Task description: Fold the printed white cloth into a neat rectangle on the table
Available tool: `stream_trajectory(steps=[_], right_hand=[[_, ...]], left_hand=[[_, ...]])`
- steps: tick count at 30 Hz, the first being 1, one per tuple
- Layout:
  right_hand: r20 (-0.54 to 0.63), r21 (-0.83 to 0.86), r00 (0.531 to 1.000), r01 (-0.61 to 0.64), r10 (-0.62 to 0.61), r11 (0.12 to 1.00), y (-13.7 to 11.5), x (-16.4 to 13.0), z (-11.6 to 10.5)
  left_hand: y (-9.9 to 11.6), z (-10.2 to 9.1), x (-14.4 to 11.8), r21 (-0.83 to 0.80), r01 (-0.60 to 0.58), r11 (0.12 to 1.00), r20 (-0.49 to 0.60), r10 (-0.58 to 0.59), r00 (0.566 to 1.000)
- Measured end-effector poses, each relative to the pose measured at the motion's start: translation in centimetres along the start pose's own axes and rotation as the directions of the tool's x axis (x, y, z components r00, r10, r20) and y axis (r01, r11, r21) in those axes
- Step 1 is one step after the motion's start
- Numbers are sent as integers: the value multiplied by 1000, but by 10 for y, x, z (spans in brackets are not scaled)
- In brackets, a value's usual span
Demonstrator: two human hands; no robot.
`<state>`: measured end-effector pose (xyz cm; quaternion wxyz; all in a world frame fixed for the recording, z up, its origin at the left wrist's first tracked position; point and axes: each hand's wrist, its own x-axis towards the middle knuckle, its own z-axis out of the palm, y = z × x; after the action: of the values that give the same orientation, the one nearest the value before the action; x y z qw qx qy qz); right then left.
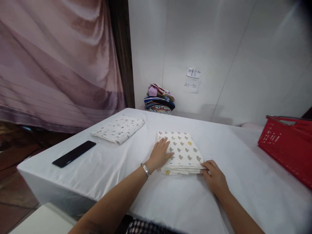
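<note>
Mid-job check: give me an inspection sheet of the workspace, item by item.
Surface: table covered with a white cloth.
Job's things: folded patterned cloth lying flat.
Clutter: second folded cloth; black phone; red basket at the right edge.
Hands: left hand flat on the patterned cloth; right hand at its near right corner, grip unclear.
Cables: nothing seen.
Surroundings: pile of fabrics by the white wall, paper notes on it, pink curtain at left.

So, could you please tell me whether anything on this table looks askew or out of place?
Nothing stands out. Both hands, left and right, rest on a neatly folded patterned cloth; a second folded cloth and a black phone lie flat.
</note>
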<state>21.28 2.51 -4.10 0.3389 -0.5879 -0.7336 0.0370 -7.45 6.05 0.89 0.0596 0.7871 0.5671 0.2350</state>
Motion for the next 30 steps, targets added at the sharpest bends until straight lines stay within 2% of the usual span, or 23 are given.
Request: stream_trajectory(steps=[3, 6, 9, 14, 18, 21, 23, 25, 30], right_hand=[[34, 8, 999, -30, 29, 1000, 0, 0, -3], [64, 20, 997, -44, 42, 999, -3, 2, -9], [43, 29, 999, 8, -9, 1000, -16, 13, -16], [55, 97, 986, 155, -160, 983, -61, 66, -17], [84, 72, 957, 271, -276, 960, -80, 124, 5], [217, -54, 950, 240, -223, 969, -68, 154, 34], [361, -167, 929, 145, -76, 975, -52, 162, 54], [427, -229, 904, 102, 6, 968, -35, 163, 70], [436, -243, 900, 124, -6, 962, -17, 161, 86]], left_hand=[[-1, 11, 1, 32, 13, 999, 169, -18, 986], [-4, 16, 0, 53, 27, 998, 196, -37, 980], [-6, 17, -1, 73, 18, 997, 181, -31, 983], [-7, 20, 0, 88, 10, 996, 149, -23, 989], [-6, 20, -1, 92, 10, 996, 147, -23, 989], [-5, 19, -2, 81, 17, 997, 152, -29, 988], [-5, 19, -3, 70, 14, 997, 152, -24, 988], [-6, 20, -4, 59, 8, 998, 148, -17, 989], [-7, 22, -5, 9, 15, 1000, 168, -17, 986]])
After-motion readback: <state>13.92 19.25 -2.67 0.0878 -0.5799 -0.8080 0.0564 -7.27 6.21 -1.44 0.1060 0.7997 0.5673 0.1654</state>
